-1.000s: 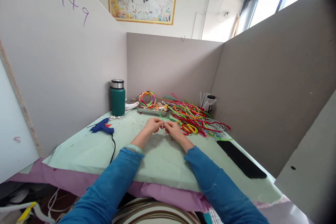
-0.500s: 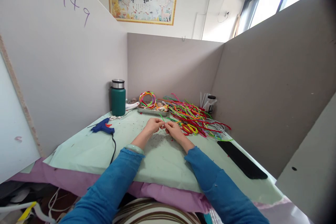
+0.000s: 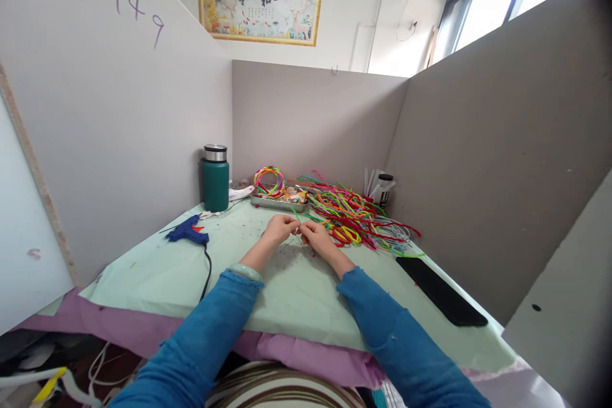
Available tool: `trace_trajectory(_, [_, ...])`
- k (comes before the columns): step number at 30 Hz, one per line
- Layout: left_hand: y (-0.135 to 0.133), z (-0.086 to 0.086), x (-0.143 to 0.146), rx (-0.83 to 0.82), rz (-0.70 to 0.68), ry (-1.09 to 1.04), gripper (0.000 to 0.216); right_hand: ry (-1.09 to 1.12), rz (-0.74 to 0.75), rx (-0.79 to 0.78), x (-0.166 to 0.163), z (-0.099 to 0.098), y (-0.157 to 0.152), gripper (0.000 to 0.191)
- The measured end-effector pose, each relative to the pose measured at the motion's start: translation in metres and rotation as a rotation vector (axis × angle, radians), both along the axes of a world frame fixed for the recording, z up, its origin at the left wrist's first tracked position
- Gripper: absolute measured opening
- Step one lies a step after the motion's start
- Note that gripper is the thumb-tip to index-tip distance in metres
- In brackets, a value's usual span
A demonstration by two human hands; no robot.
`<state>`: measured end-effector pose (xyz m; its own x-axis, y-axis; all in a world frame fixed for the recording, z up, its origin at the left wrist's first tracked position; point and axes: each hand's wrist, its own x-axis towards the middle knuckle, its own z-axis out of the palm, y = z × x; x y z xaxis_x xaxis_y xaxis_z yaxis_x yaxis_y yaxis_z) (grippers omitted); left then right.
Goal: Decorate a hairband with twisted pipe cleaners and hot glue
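Note:
My left hand (image 3: pixel 282 228) and my right hand (image 3: pixel 316 234) meet fingertip to fingertip over the middle of the table. Between them is a thin green pipe cleaner (image 3: pixel 295 211), with one end sticking up past the fingertips. Both hands are closed in a pinch on it; the rest of it is hidden by the fingers. Just beyond and to the right lies a tangled heap of coloured pipe cleaners (image 3: pixel 356 210), red, green, orange, pink and grey. Behind my hands, a metal tray (image 3: pixel 280 204) holds small pieces and a ring of twisted coloured pipe cleaners (image 3: pixel 268 182).
On the left lie a blue glue gun (image 3: pixel 189 231) with a black cord and a green bottle (image 3: pixel 215 178) standing upright. A black flat slab (image 3: pixel 440 290) rests at right. A black-lidded jar (image 3: pixel 383 190) stands behind the heap. Grey panels (image 3: pixel 315 115) enclose the table.

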<state>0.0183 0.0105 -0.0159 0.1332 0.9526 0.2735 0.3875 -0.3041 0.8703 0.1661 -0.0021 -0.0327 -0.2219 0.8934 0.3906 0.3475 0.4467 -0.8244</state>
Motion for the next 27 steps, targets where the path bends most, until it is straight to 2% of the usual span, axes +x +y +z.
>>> trace_trajectory(10, [0.0004, -0.0017, 0.0009, -0.014, -0.094, -0.031, 0.029, -0.014, -0.006, 0.024, 0.0019, -0.0041, 0.0045, 0.031])
trace_trajectory(19, [0.0044, -0.0045, 0.0009, 0.0, -0.065, -0.021, 0.025, -0.004, 0.0, -0.008, 0.0007, -0.0004, 0.0011, 0.031])
trace_trajectory(27, [0.0068, -0.0048, 0.0013, 0.035, 0.03, 0.051, 0.021, -0.035, -0.016, 0.006, 0.001, 0.0015, -0.0003, 0.03])
